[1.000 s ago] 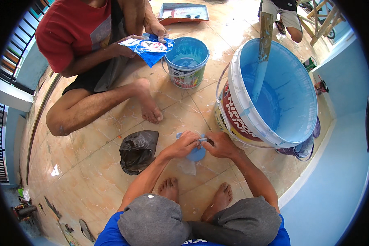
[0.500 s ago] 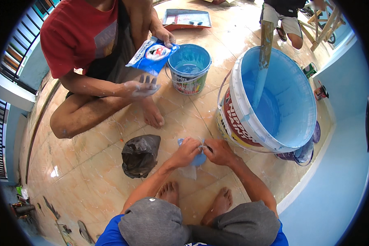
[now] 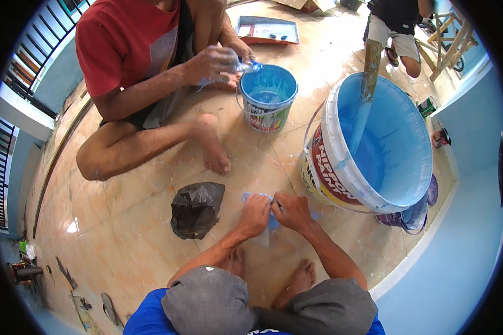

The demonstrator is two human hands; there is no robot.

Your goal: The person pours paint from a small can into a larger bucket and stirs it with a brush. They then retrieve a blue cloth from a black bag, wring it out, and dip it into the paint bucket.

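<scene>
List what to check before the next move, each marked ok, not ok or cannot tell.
1. Both hands on the blue plastic: ok; left hand and right hand meet at it.
2. Blue plastic fully in view: not ok; the hands cover part of it.
3. Blue plastic closed: cannot tell; the fingers hide its top.
4. Black bag clear of the hands: ok; it sits apart, left of the left hand.
5. Big bucket covered: not ok; it is open, with a stick leaning in it.
6. Co-worker's hands out of the way: ok; they are by the small bucket.
</scene>
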